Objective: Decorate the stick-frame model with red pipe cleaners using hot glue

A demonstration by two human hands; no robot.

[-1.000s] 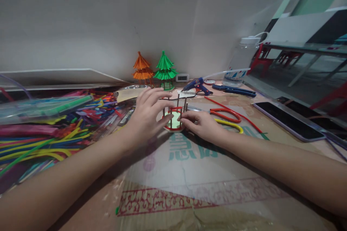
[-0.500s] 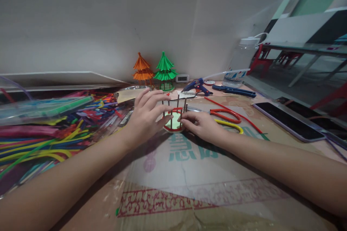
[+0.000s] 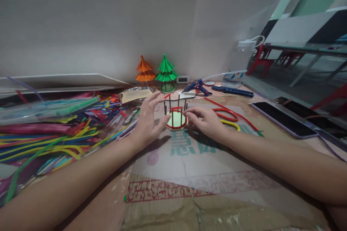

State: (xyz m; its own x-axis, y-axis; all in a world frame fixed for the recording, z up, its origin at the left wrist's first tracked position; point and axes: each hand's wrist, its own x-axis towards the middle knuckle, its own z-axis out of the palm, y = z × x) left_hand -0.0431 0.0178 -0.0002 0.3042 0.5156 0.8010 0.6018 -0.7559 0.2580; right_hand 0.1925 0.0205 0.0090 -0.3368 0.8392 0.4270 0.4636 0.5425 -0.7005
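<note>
A small model (image 3: 176,117) stands on the cardboard sheet (image 3: 189,173): a pale green disc ringed in red, with several thin dark posts rising from it. My left hand (image 3: 148,120) is at its left side, fingers spread, thumb touching the disc's rim. My right hand (image 3: 204,121) rests at its right side, fingertips curled against the rim. Neither hand has lifted the model.
Heaps of coloured straws (image 3: 54,133) fill the left. An orange pagoda (image 3: 143,70) and a green pagoda (image 3: 166,72) stand at the back wall. A blue glue gun (image 3: 196,86), blue cutters (image 3: 233,91), red and yellow tubes (image 3: 227,115), a phone (image 3: 282,124) and a bottle (image 3: 238,63) lie to the right.
My left hand has opened and drawn slightly back from the posts. My right hand has shifted a little along the rim. The view has moved slightly.
</note>
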